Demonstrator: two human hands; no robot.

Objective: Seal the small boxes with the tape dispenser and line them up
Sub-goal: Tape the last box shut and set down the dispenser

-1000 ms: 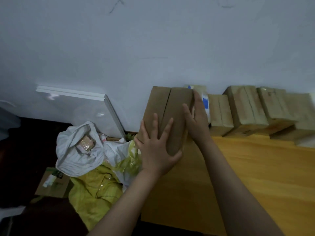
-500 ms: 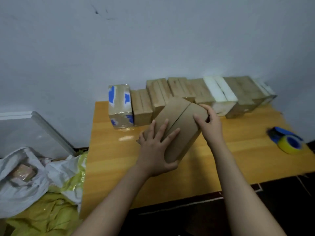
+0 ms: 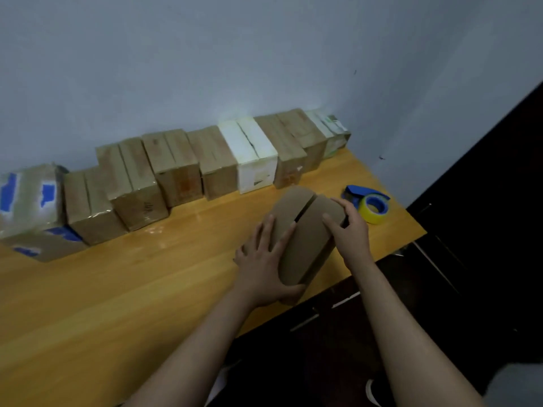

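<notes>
A brown cardboard box point(image 3: 308, 233) with an open slit between its two top flaps rests near the front right edge of the wooden table point(image 3: 123, 289). My left hand point(image 3: 264, 262) lies flat on its left side and front corner. My right hand point(image 3: 349, 230) grips its right end. Just beyond my right hand lies the blue tape dispenser point(image 3: 368, 202) with a yellow roll. Along the wall stands a row of several small boxes point(image 3: 176, 171), mostly brown, one white point(image 3: 252, 154), one with blue patches point(image 3: 29, 201) at the far left.
The table's right end lies just past the dispenser, with dark floor and dark furniture point(image 3: 484, 230) beyond. A grey wall point(image 3: 264, 54) backs the row. The table's front edge runs diagonally under the held box.
My view has swung right, away from the bags on the floor. Both hands have carried the box from the table's left end to its right end, close to the tape dispenser.
</notes>
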